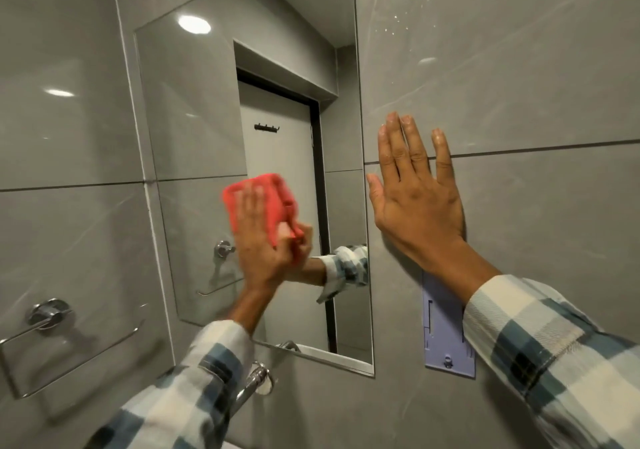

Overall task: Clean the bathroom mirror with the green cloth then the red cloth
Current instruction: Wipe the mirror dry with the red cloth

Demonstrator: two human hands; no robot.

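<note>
Your left hand (263,247) presses the red cloth (266,202) flat against the mirror (207,130), low and near the middle of the glass. The grip there is closed on the cloth: fingers spread over its left part, thumb tucked under the bunched lower edge. Hand and cloth are blurred, so finer detail of the fingers cannot be told. The cloth's reflection meets it at the glass, and a reflected sleeve shows just to the right of your hand.

Your right hand (415,199) lies flat on the grey wall (519,85) just beside the mirror's right edge, fingers extended and slightly apart, holding nothing. Its fingers cross a horizontal grout line. Below your wrist a lilac holder (446,337) is fixed to the wall, partly covered by your checked sleeve (554,351).

To the left of the mirror a chrome towel ring (48,317) hangs on the wall. Below the mirror's bottom edge a chrome fitting (259,379) shows beside your left sleeve.
</note>
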